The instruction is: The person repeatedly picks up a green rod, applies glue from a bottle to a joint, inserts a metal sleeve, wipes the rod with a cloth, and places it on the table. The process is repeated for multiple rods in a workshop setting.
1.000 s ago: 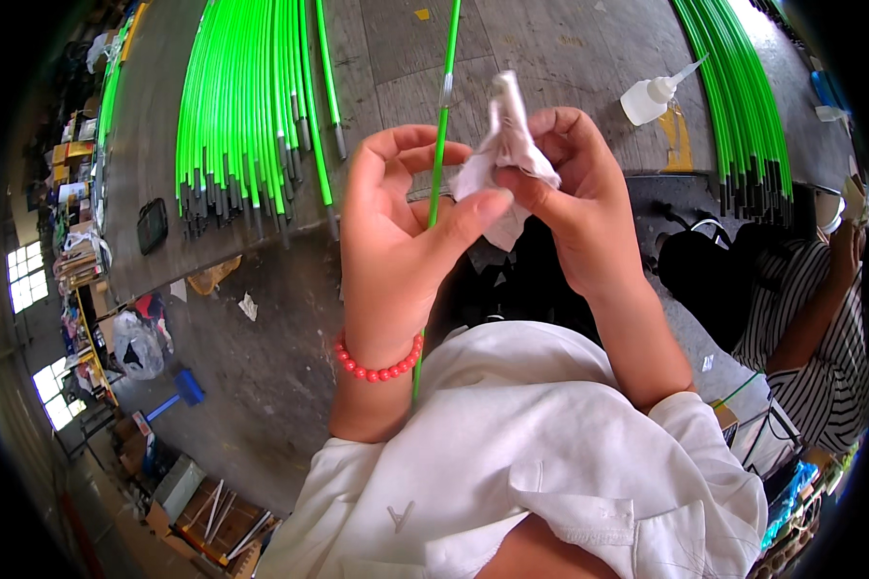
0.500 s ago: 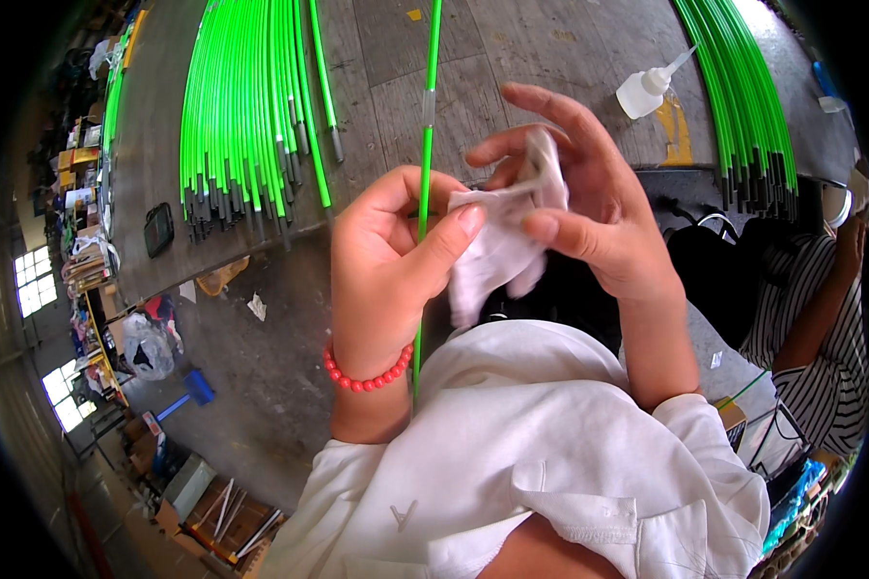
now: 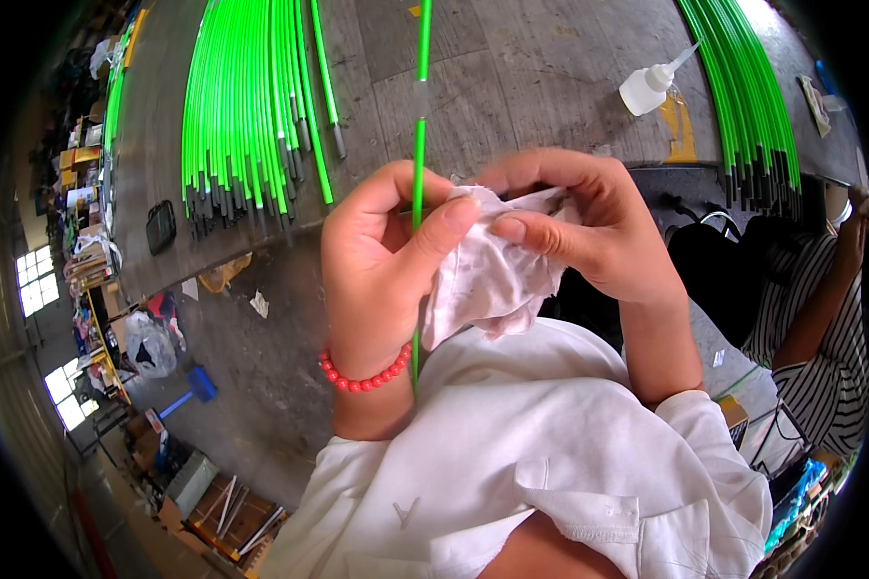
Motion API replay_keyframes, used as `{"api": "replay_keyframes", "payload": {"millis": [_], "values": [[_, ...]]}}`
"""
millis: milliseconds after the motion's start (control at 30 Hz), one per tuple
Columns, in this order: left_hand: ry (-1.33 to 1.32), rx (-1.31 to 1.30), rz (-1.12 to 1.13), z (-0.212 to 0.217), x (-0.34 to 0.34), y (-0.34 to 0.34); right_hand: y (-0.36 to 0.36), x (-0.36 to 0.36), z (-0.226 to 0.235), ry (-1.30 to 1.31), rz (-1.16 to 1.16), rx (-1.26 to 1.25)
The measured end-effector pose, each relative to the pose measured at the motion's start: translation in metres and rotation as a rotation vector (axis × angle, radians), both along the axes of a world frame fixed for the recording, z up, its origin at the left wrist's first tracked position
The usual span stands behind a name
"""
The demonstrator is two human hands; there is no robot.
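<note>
A crumpled, pale pinkish-white cloth (image 3: 492,280) hangs between my two hands. My left hand (image 3: 365,261), with a red bead bracelet at the wrist, is closed and pinches the cloth's left edge under its thumb. A thin bright green rod (image 3: 420,150) with a clear band partway along runs upright through the crook of that hand, then down toward my white shirt. My right hand (image 3: 616,232) is closed on the cloth's right side, thumb in front and fingers curled behind. Whether the cloth goes round the rod is hidden by my fingers.
Green rods with dark ends lie in a bundle (image 3: 246,125) on the grey table (image 3: 377,125) and in another bundle (image 3: 743,106) at right. A white squeeze bottle (image 3: 645,92) stands near the right bundle. A person in a striped top (image 3: 821,338) is at right. A blue-headed tool (image 3: 201,384) lies on the floor.
My right hand has moved down and its spread fingers have closed on the cloth, which now hangs wider between both hands. The green rod's upper part has shifted slightly left.
</note>
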State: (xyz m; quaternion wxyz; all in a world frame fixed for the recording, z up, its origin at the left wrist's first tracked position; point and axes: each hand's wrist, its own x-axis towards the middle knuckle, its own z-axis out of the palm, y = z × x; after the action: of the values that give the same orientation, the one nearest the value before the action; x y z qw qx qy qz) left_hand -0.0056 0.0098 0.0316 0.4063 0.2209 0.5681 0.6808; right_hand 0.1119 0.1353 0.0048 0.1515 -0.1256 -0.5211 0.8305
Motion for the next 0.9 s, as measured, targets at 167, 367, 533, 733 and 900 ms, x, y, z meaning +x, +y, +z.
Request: {"api": "replay_keyframes", "payload": {"millis": [167,367,533,733,900], "values": [[-0.057,-0.04,-0.023,0.0,-0.005,-0.006,0.006,0.008,-0.004,-0.067,0.154,0.031],[-0.136,0.074,0.076,0.006,0.003,-0.003,0.003,0.009,-0.011,-0.202,-0.161,-0.093],[-0.142,0.16,-0.064,0.001,0.009,-0.011,-0.006,-0.002,-0.005,-0.108,-0.499,-0.025],[-0.098,0.146,-0.005,0.004,0.022,-0.007,-0.023,-0.008,0.011,0.032,-0.484,0.207],[-0.187,0.165,-0.025,0.004,0.025,-0.006,-0.029,-0.004,0.019,0.15,-0.509,0.399]]}}
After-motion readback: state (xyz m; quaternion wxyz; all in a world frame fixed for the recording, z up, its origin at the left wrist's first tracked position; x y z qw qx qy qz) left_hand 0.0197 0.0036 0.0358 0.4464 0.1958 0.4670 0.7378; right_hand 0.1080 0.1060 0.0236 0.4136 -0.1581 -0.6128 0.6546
